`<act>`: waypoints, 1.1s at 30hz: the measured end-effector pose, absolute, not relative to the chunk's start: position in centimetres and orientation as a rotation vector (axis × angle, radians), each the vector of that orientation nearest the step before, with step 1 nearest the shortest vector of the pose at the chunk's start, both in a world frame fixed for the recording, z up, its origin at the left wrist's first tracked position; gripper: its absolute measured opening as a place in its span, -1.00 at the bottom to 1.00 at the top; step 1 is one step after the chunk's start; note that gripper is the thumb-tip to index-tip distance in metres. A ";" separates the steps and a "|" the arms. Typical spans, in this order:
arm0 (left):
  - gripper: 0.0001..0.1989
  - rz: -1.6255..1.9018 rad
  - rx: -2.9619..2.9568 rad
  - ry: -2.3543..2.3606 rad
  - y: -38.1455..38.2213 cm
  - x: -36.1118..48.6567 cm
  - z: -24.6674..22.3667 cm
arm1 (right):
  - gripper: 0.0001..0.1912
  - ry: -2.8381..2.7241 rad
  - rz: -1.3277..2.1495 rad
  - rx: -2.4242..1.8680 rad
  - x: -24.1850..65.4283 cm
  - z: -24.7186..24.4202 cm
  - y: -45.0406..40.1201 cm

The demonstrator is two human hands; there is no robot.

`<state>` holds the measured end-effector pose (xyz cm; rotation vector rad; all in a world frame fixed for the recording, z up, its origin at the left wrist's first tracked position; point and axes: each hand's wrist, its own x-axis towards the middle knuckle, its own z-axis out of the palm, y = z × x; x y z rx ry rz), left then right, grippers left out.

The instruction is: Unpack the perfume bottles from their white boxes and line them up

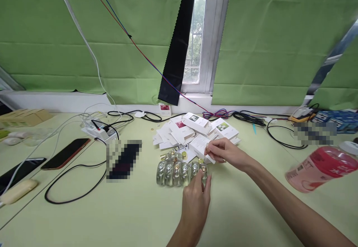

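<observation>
A row of small clear glass bottles (176,174) stands upright on the pale green table, with more bottles lying behind it. My left hand (195,198) is at the row's right end, its fingers around the last bottle (204,171). Above and right of that bottle, my right hand (226,153) pinches a small brownish-gold piece (207,151), too small to make out clearly. Behind the bottles lies a heap of small white boxes (179,129), some with printed pictures. A yellow-gold cap (184,154) rests between the heap and the bottles.
A pink-labelled bottle (319,166) lies at the right. Looped black cables (282,139) run along the back. Phones (65,153), a power strip (100,130) and white cords occupy the left. Blue packages (339,120) are at the back right.
</observation>
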<state>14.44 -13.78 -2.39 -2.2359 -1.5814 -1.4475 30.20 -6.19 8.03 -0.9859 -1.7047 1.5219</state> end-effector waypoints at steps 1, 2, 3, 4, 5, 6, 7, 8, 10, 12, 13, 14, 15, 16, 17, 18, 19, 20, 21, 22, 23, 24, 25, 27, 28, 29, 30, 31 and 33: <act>-0.74 -1.456 -2.247 -1.586 -13.8 14.4 -2.4 | -0.53 -1.645 1.589 -0.946 30.2 7.8 -6.2; -0.73 -1.465 -2.253 -1.588 -13.8 14.4 -2.4 | -0.54 -1.593 1.642 -0.906 30.2 7.5 -6.1; -0.73 -1.474 -2.256 -1.589 -13.9 14.3 -2.4 | -0.56 -1.551 1.689 -0.866 30.1 7.3 -6.1; -0.72 -1.479 -2.258 -1.589 -13.9 14.3 -2.4 | -0.57 -1.522 1.731 -0.830 30.1 7.1 -6.0; -0.72 -1.484 -2.257 -1.585 -14.0 14.3 -2.4 | -0.58 -1.505 1.763 -0.803 30.0 6.9 -5.9; -0.71 -1.487 -2.257 -1.581 -14.1 14.2 -2.3 | -0.58 -1.495 1.787 -0.787 30.0 6.7 -5.8; -0.71 -1.489 -2.258 -1.573 -14.2 14.1 -2.2 | -0.58 -1.491 1.801 -0.779 30.0 6.5 -5.7; -0.71 -1.494 -2.258 -1.564 -14.3 13.9 -2.1 | -0.58 -1.490 1.809 -0.778 30.0 6.4 -5.6; -0.74 -1.511 -2.282 -1.524 -14.6 13.4 -1.5 | -0.56 -1.498 1.807 -0.789 30.0 6.2 -5.3; -0.79 -1.520 -2.345 -1.469 -14.9 12.4 -0.6 | -0.54 -1.539 1.774 -0.836 29.9 6.1 -4.8; -0.83 -1.522 -2.382 -1.440 -15.0 11.7 0.0 | -0.53 -1.570 1.743 -0.882 29.9 6.1 -4.6; -0.85 -1.527 -2.409 -1.428 -15.1 11.0 0.6 | -0.52 -1.605 1.705 -0.939 29.8 6.2 -4.3; -0.86 -1.536 -2.412 -1.417 -15.1 10.1 1.4 | -0.50 -1.645 1.663 -1.001 29.7 6.2 -4.0; -0.88 -1.561 -2.400 -1.418 -15.1 9.1 2.1 | -0.48 -1.690 1.622 -1.064 29.5 6.2 -3.6; -0.90 -1.566 -2.399 -1.425 -15.0 8.1 2.9 | -0.46 -1.737 1.579 -1.122 29.3 6.3 -3.2; -0.91 -1.576 -2.369 -1.427 -14.8 7.1 3.6 | -0.45 -1.789 1.531 -1.176 29.0 6.3 -2.8; -0.91 -1.573 -2.332 -1.449 -14.4 6.0 4.3 | -0.45 -1.845 1.476 -1.223 28.6 6.4 -2.4; -0.91 -1.561 -2.297 -1.477 -14.0 4.9 4.9 | -0.46 -1.904 1.414 -1.267 28.2 6.4 -2.0; -0.92 -1.528 -2.280 -1.521 -13.6 3.9 5.5 | -0.47 -1.967 1.344 -1.309 27.7 6.4 -1.6; -0.91 -1.490 -2.255 -1.565 -13.0 2.9 6.0 | -0.49 -2.033 1.265 -1.350 27.2 6.4 -1.3; -0.89 -1.433 -2.237 -1.613 -12.4 1.9 6.4 | -0.50 -2.097 1.182 -1.387 26.7 6.4 -1.0; -0.85 -1.369 -2.234 -1.657 -11.7 1.1 6.8 | -0.51 -2.157 1.102 -1.418 26.1 6.3 -0.7; -0.82 -1.315 -2.223 -1.709 -11.1 0.3 7.1 | -0.51 -2.209 1.024 -1.443 25.5 6.2 -0.4; -0.76 -1.229 -2.208 -1.793 -9.8 -1.1 7.4 | -0.49 -2.277 0.898 -1.468 24.5 6.0 0.0; -0.75 -1.202 -2.197 -1.829 -9.2 -1.6 7.5 | -0.47 -2.299 0.850 -1.471 24.1 5.9 0.2; -0.74 -1.174 -2.199 -1.864 -8.6 -2.1 7.6 | -0.45 -2.313 0.805 -1.474 23.8 5.7 0.3; -0.73 -1.143 -2.201 -1.896 -8.0 -2.5 7.6 | -0.42 -2.320 0.758 -1.479 23.7 5.6 0.3; -0.72 -1.107 -2.209 -1.927 -7.5 -2.9 7.7 | -0.40 -2.318 0.710 -1.486 23.6 5.5 0.3; -0.68 -1.035 -2.207 -1.981 -6.3 -3.8 7.8 | -0.39 -2.294 0.615 -1.497 23.9 5.4 0.1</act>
